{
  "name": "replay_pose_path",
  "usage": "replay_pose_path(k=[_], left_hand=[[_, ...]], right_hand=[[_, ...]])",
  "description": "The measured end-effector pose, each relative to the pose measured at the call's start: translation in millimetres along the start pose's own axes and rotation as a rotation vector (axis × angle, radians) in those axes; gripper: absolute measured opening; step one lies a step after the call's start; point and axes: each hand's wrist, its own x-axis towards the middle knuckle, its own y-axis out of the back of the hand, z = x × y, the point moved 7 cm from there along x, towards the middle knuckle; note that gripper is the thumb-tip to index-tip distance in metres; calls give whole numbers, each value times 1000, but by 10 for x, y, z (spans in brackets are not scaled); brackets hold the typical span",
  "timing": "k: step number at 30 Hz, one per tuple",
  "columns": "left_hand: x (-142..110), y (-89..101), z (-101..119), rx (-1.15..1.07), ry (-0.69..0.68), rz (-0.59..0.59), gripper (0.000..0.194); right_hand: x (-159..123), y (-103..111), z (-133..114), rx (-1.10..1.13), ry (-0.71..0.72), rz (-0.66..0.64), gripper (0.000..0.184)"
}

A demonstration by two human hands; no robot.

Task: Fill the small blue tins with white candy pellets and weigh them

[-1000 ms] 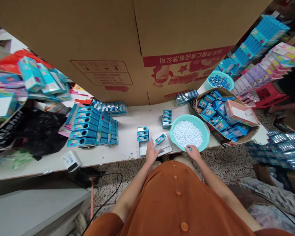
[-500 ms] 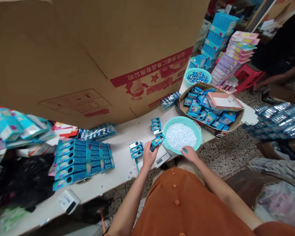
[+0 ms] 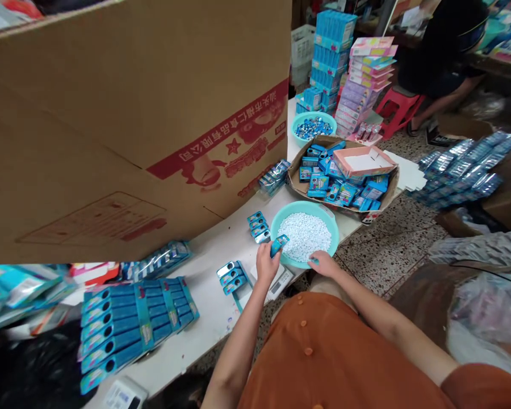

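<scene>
While the left hand [image 3: 266,266] grips a small blue tin [image 3: 277,245] in closed fingers, holding it at the near rim of the teal basin [image 3: 332,241] of white tablets [image 3: 304,234], the right hand [image 3: 322,264] rests on that rim, fingers curled around something small and blue. Just below sits a white scale [image 3: 281,280] on the desk [image 3: 213,250], with more tins [image 3: 231,276] lined up beside it.

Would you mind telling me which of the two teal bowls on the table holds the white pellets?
It is the nearer teal bowl, the one beside both hands, full of small white pellets. The farther teal bowl, beyond the cardboard tray, holds shiny blue-and-silver pieces instead.
</scene>
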Motion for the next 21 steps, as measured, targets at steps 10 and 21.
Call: replay_pose_path(k=[10, 21], left_hand=[[-28, 27, 167, -25, 17, 70, 32], [-223, 161, 99, -40, 43, 108, 29]], right_hand=[[-2, 17, -42, -16, -5, -46, 26], [-19, -10, -39, -34, -52, -35, 27]])
